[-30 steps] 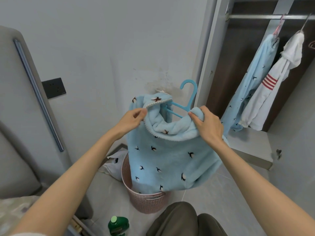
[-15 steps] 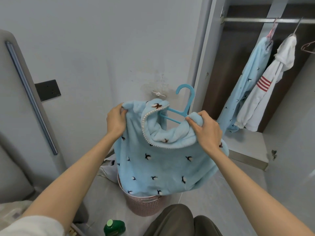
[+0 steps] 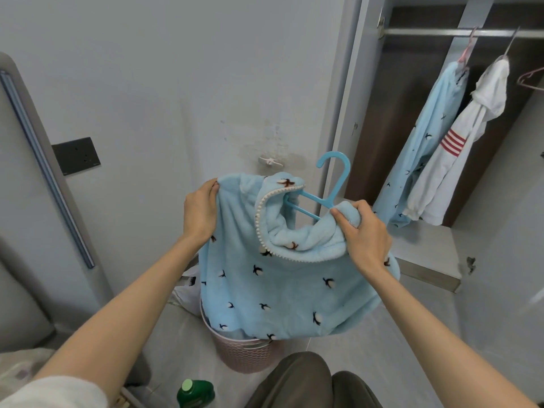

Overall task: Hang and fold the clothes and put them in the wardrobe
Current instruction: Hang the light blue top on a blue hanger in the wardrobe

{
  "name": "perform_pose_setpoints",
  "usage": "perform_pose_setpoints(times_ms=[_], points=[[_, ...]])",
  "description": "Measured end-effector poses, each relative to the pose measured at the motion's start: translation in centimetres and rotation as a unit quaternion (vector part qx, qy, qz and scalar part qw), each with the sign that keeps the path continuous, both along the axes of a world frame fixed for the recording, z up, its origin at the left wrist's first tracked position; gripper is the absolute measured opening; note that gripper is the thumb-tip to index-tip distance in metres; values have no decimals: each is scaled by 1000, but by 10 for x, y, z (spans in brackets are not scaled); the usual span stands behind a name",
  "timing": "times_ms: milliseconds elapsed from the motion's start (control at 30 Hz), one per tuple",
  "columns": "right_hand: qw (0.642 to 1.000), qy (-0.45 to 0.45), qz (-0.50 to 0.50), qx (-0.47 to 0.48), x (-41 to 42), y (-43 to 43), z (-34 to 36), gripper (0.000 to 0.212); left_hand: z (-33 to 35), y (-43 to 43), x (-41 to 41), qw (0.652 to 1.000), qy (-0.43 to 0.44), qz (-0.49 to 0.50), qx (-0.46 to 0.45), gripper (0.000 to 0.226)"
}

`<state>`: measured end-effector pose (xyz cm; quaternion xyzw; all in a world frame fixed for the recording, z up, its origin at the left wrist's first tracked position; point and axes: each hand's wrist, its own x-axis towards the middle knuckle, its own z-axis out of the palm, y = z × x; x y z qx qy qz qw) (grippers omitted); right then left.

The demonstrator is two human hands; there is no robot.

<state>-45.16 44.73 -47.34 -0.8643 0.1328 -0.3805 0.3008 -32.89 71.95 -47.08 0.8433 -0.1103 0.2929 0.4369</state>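
A fluffy light-blue top [image 3: 282, 293] with small bird prints hangs in front of me over a pink laundry basket [image 3: 247, 353]. A blue plastic hanger [image 3: 334, 184] sits inside its neck opening, hook sticking up. My left hand [image 3: 200, 212] grips the garment's left shoulder. My right hand [image 3: 363, 234] pinches the right shoulder fabric beside the hanger's arm. The open wardrobe [image 3: 412, 119] stands at the right, with a rail [image 3: 447, 32] carrying a light-blue garment [image 3: 426, 148] and a white one with red stripes [image 3: 459, 154].
A green bottle [image 3: 194, 394] stands on the floor near my knee. A white bag [image 3: 188, 293] lies behind the basket. A dark wall socket [image 3: 76, 156] and a grey padded panel [image 3: 35, 184] are on the left. An empty pink hanger [image 3: 531, 79] hangs far right.
My left hand slid from the collar edge out to the left shoulder of the top, spreading it over the hanger. The right hand kept its hold.
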Motion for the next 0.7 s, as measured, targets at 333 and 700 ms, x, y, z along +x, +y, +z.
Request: perform_pose_setpoints(times_ms=[333, 700], points=[[999, -24, -27, -23, -4, 13, -6, 36, -3, -2, 0, 995, 6, 95, 1, 27], [993, 49, -74, 82, 6, 3, -17, 43, -5, -23, -20, 986, -136, 42, 86, 14]])
